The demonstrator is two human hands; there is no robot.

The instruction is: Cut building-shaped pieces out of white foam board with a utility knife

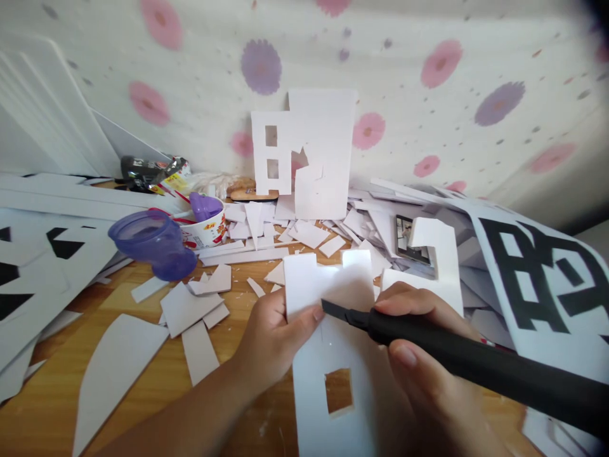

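My left hand (280, 324) grips the left edge of a white foam board piece (333, 336), its thumb lying on the face. The piece has a notch in its top edge and a square hole lower down. My right hand (423, 343) is closed around a thick black cutting tool (447, 346). The tool's dark blade points left, its tip at the board's face just beside my left thumb. The black handle runs off to the lower right.
White offcuts (185, 308) litter the wooden table (137, 406). A purple cup (157, 241) and a paper bowl (209, 228) stand left. Behind, a cut board (328, 127) stands upright. Black-patterned sheets (552, 273) flank both sides; a phone-like screen (410, 240) lies right.
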